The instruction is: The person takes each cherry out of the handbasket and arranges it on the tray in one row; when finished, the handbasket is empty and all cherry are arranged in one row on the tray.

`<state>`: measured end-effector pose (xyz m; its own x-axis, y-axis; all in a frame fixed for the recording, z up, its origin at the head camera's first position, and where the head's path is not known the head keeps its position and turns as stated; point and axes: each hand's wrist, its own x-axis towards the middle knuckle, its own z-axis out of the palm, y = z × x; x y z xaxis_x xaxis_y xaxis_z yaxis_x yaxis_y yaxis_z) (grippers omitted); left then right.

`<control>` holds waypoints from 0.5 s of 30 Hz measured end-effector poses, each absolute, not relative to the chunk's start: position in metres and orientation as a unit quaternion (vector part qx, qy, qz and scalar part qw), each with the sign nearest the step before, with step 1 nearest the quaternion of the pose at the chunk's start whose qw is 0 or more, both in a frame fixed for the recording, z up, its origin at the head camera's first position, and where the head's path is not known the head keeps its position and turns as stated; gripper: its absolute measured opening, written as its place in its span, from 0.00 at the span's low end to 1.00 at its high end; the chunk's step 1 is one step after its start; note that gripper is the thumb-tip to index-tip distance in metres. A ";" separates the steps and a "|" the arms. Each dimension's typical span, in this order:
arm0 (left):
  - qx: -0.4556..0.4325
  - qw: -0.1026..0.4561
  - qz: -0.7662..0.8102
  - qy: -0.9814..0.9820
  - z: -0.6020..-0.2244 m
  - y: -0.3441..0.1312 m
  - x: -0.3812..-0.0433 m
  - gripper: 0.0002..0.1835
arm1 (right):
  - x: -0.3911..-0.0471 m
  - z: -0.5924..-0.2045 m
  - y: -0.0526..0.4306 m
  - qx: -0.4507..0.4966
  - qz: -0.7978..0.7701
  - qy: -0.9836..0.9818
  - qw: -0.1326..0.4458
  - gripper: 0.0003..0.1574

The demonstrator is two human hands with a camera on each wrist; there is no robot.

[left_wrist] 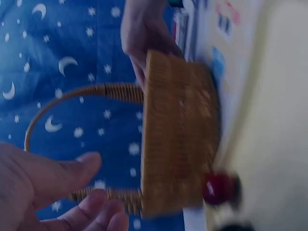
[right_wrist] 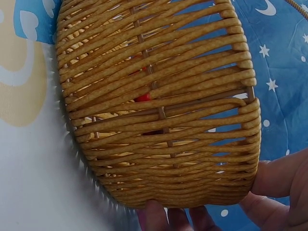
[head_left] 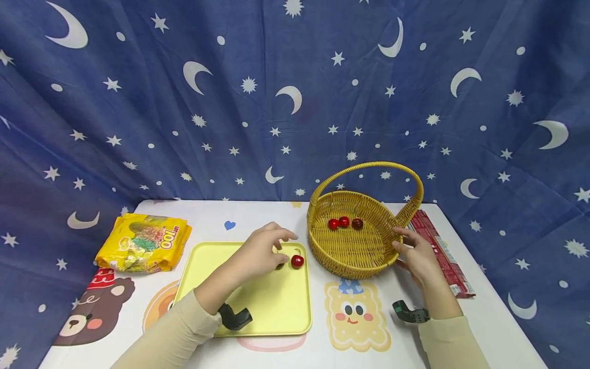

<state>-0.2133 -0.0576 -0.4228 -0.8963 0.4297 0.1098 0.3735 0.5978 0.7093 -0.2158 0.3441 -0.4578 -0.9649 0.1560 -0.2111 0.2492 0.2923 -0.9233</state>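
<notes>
Above the yellow tray (head_left: 258, 307) my left hand (head_left: 261, 250) hovers, thumb and fingers apart, nothing between them in the left wrist view. A red cherry (head_left: 297, 261) with a stem lies at the tray's far right corner, just past the fingertips. Beside it a darker cherry (head_left: 279, 266) is mostly hidden by the hand. My right hand (head_left: 418, 256) grips the right side of a wicker basket (head_left: 322, 256), its fingers around the wall near the handle's base. Inside the basket are two bright red cherries (head_left: 338, 223) and one dark cherry (head_left: 357, 223).
A yellow snack bag (head_left: 144, 242) lies left of the tray. Behind my right hand, a flat red package (head_left: 442, 253) lies along the table's right side. The basket's tall handle (head_left: 369, 165) arches upward. A blue curtain (head_left: 295, 133) with moons and stars hangs behind the table.
</notes>
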 end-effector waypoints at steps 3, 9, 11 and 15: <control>0.275 0.063 0.427 0.859 -0.413 -0.031 -0.217 0.28 | -0.216 -0.458 0.345 0.127 -0.583 0.802 0.039 0.34; 0.316 0.111 0.422 0.842 -0.410 0.026 -0.235 0.29 | -0.216 -0.458 0.345 0.126 -0.580 0.804 0.038 0.34; 0.310 0.116 0.417 0.847 -0.415 0.044 -0.245 0.30 | -0.216 -0.458 0.344 0.126 -0.581 0.803 0.038 0.34; 0.283 0.130 0.431 0.847 -0.424 0.073 -0.270 0.30 | -0.216 -0.459 0.344 0.125 -0.583 0.802 0.038 0.34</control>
